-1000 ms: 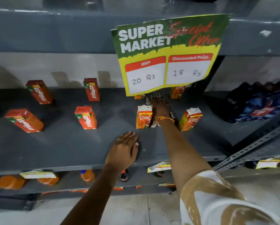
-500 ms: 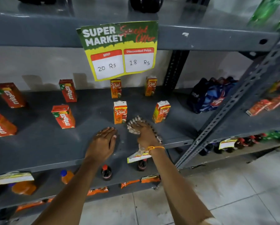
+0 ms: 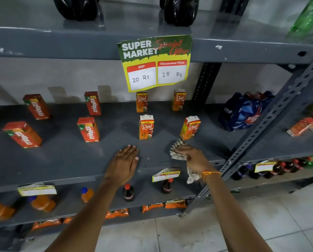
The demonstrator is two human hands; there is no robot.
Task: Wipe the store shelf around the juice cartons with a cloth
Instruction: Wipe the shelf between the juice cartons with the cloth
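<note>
**Now the cloth has come forward to the front edge of the shelf**

Head view: the right hand (image 3: 193,157) presses a striped cloth (image 3: 178,150) flat on the grey shelf (image 3: 61,157), with the fingers closed over it and one end of the cloth hanging down past the shelf lip. One second ago this hand reached deep between the two front Real cartons; half a second ago it was already pulled back near the edge. It now lies more to the right, just in front of the right Real carton (image 3: 189,127) and near it, but I cannot tell if the cloth touches the carton. The left hand (image 3: 123,161) has stayed in the same place, open and flat on the shelf, holding nothing, in front of the middle Real carton (image 3: 146,126).

My judgement is that the lane between these two cartons is finished, and the wiping goes on toward the right corner. The area around the Maaza cartons (image 3: 88,129) on the left probably remains to be wiped.
</note>
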